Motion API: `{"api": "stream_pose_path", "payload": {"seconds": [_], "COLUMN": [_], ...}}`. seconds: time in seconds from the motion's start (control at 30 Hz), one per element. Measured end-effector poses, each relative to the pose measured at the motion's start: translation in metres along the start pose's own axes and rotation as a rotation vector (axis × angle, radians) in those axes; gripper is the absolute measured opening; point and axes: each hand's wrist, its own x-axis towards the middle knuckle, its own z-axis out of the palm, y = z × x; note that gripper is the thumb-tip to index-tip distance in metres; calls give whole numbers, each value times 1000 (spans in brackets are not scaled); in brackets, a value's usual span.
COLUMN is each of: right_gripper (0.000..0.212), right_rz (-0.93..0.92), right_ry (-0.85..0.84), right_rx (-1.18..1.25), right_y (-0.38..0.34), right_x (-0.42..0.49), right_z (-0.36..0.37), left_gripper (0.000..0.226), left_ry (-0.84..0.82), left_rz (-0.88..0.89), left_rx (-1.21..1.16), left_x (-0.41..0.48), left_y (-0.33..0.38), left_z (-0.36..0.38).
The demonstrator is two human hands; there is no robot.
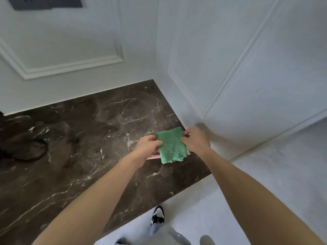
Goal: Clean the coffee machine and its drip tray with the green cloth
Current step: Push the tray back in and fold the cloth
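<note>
Head view, looking down over both forearms. The green cloth (170, 145), a small fleecy rectangle, is held stretched between the two hands, hanging slightly tilted with its lower edge free. The left hand (147, 145) pinches the cloth's left edge: the thumb lies on top and the fingers curl beneath, their tips showing under the fabric. The right hand (195, 140) pinches the upper right edge between thumb and fingers, and the cloth's right side partly hides its palm.

The cloth sits over the right-hand end of the countertop (79, 138), near the corner where the walls meet; whether it touches the stone cannot be told. The countertop is dark brown marble with pale veins and a glossy finish. At its far left lies a dark shape (26, 149), blurred, possibly a looped cable.

Behind and to the right rise white walls (230, 59) with raised panel mouldings. A dark socket plate (44, 2) is mounted at the upper left. Below the counter's front edge are a pale floor (274, 174) and one black-and-white shoe (157, 215).
</note>
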Motion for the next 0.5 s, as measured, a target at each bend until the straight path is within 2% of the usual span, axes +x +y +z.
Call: {"api": "stream_pose_path", "payload": {"seconds": [0.27,0.4,0.5], "right_gripper": [15,21,26], "right_rz": [-101,-219,-275], "right_ry": [23,-1,-21], "right_rx": [-240,-547,-680], "right_y": [1,-11,-16], "right_x": [55,56,57], "right_z": [18,15,11], "left_gripper": [17,19,22], "left_ry": [90,122,172], "left_rz": [-11,-28,-24], "left_rx": [-47,-32,33], "left_x": [47,62,71], "left_y": [1,-3,-4], "left_z": [12,18,24]}}
